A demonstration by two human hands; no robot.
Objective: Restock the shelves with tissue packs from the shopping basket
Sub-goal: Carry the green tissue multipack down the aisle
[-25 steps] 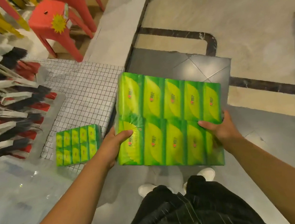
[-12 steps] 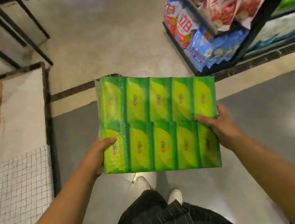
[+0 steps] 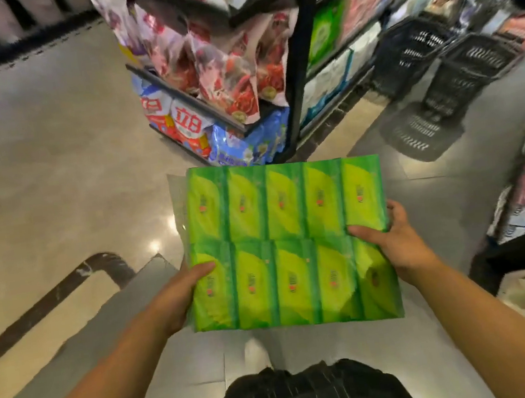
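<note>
Carrying step: left grip (image 3: 180,293) and right grip (image 3: 394,246) clasp tissue pack (image 3: 289,241) sides; shelves (image 3: 299,63) ahead, next needs a free slot.

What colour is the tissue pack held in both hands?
Green, with yellow-green panels and small red marks; tissue pack, head view.

hidden: left hand (image 3: 177,297) fingers under tissue pack (image 3: 287,245) | blurred: baskets (image 3: 468,67), shelf goods (image 3: 223,66)
</note>
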